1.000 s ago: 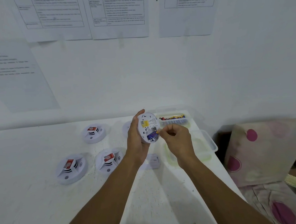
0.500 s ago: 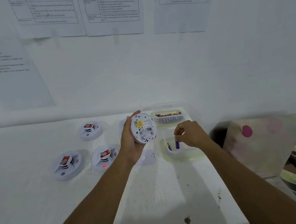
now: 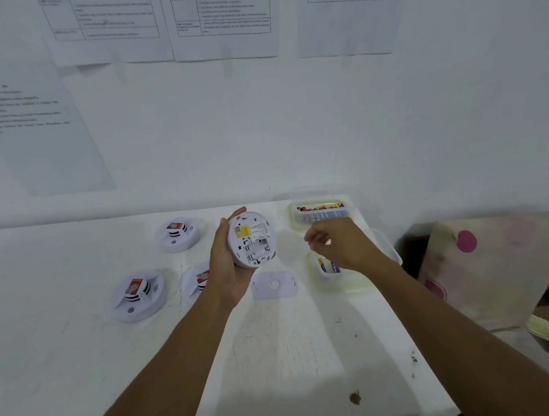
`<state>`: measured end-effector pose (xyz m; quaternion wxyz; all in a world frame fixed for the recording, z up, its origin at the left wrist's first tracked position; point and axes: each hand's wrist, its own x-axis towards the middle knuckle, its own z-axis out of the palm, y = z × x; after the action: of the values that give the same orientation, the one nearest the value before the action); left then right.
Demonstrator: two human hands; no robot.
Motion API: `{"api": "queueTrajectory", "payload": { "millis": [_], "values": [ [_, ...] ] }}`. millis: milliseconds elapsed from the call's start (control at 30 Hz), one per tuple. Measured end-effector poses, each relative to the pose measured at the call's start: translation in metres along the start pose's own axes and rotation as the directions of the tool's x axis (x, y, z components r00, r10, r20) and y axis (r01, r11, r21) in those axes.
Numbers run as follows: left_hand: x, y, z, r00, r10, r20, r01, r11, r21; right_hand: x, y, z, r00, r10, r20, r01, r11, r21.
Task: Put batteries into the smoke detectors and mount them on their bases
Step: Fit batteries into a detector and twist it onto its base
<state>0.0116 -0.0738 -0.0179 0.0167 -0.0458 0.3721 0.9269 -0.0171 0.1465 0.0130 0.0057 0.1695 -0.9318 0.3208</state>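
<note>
Left hand (image 3: pixel 228 269) gripping white round smoke detector (image 3: pixel 251 238) — underside up, yellow label, right hand (image 3: pixel 344 245) curled — grip unclear

The right hand (image 3: pixel 344 245) is motion-blurred, so whether its fingers (image 3: pixel 314 239) pinch anything is unclear. Left of them, the left hand (image 3: pixel 228 269) half hides a smoke detector (image 3: pixel 198 283).

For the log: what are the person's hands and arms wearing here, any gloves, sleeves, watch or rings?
Nothing visible. The left hand and right hand are bare, without gloves. Both forearms are uncovered to the frame edge, with no sleeves, watch or wristband. No rings show, though the right fingers are blurred.
</note>
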Motion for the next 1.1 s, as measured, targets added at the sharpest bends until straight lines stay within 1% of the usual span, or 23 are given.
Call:
{"api": "queueTrajectory", "payload": {
  "millis": [33,100,167,233,333,500,600,700,833,1000,1100],
  "values": [
    [-0.002,0.003,-0.003,1.000,0.003,-0.004,-0.003,1.000,-0.001,0.000,-0.007,0.005,0.997,-0.075,0.021,0.076,0.996,-0.047],
    [-0.005,0.010,-0.010,1.000,0.013,-0.004,-0.013,1.000,-0.004,0.002,-0.019,0.020,0.977,-0.180,0.117,0.201,0.960,-0.197],
    [-0.009,0.017,-0.017,1.000,0.023,-0.017,-0.023,1.000,0.001,0.005,-0.029,0.036,0.954,-0.203,0.219,0.267,0.909,-0.320],
    [-0.013,0.023,-0.025,0.999,0.023,-0.035,-0.023,1.000,0.000,0.007,-0.035,0.051,0.942,-0.185,0.282,0.288,0.876,-0.387],
    [-0.017,0.031,-0.038,0.999,0.017,-0.049,-0.017,1.000,-0.009,0.008,-0.038,0.070,0.933,-0.136,0.334,0.285,0.845,-0.452],
    [-0.021,0.037,-0.052,0.999,-0.002,-0.041,0.002,1.000,-0.008,0.007,-0.034,0.086,0.927,-0.117,0.357,0.271,0.865,-0.422],
    [-0.020,0.039,-0.055,0.999,-0.008,-0.039,0.008,1.000,-0.002,0.007,-0.038,0.080,0.941,-0.153,0.301,0.268,0.881,-0.390],
    [-0.015,0.040,-0.052,0.999,-0.014,-0.030,0.014,1.000,-0.009,0.011,-0.040,0.060,0.967,-0.184,0.175,0.236,0.904,-0.355],
    [-0.006,0.038,-0.038,1.000,-0.021,0.019,0.021,1.000,0.008,0.025,-0.025,0.029,0.985,-0.170,0.042,0.174,0.933,-0.316],
    [0.017,0.029,-0.015,0.995,-0.049,0.083,0.047,0.999,0.024,0.052,-0.001,-0.002,0.995,-0.026,-0.101,0.003,0.975,-0.222],
    [0.033,0.023,-0.006,0.992,-0.066,0.105,0.065,0.998,0.010,0.074,0.016,-0.017,0.991,0.065,-0.118,-0.086,0.979,-0.185]
  ]
}}
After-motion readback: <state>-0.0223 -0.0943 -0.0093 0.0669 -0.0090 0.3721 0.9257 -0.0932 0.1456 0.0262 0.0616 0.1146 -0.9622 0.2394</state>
